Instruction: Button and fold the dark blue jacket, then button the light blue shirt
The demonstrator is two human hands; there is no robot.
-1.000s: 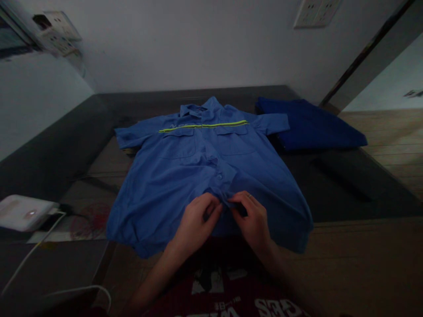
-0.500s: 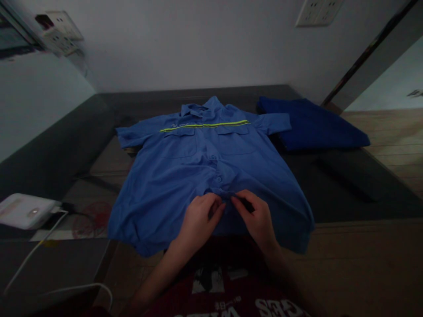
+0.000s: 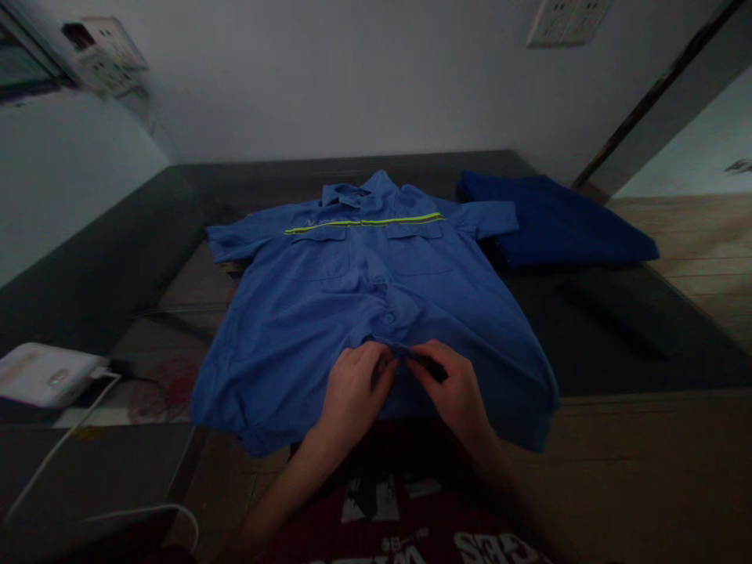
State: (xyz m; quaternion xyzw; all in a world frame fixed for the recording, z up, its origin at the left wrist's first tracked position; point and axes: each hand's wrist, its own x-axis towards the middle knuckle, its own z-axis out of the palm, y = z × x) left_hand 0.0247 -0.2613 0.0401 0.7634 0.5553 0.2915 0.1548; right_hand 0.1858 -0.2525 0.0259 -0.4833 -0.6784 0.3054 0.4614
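A blue short-sleeved work shirt (image 3: 329,313) with a yellow-green chest stripe lies spread face up on a dark table (image 3: 616,337), collar at the far side. My left hand (image 3: 356,388) and my right hand (image 3: 450,392) meet at the shirt's front placket near the hem, just below a fastened button. Both pinch the fabric edges there, fingers closed. What lies between the fingertips is too small and dark to make out.
A folded dark blue garment (image 3: 558,223) lies at the back right. A white box (image 3: 44,374) with a white cable (image 3: 64,439) sits at the left edge. Wall sockets (image 3: 564,19) are above. A dark red printed cloth (image 3: 411,517) lies in front of me.
Both hands stay pinched at the lower placket with only small finger shifts; the view has drifted slightly.
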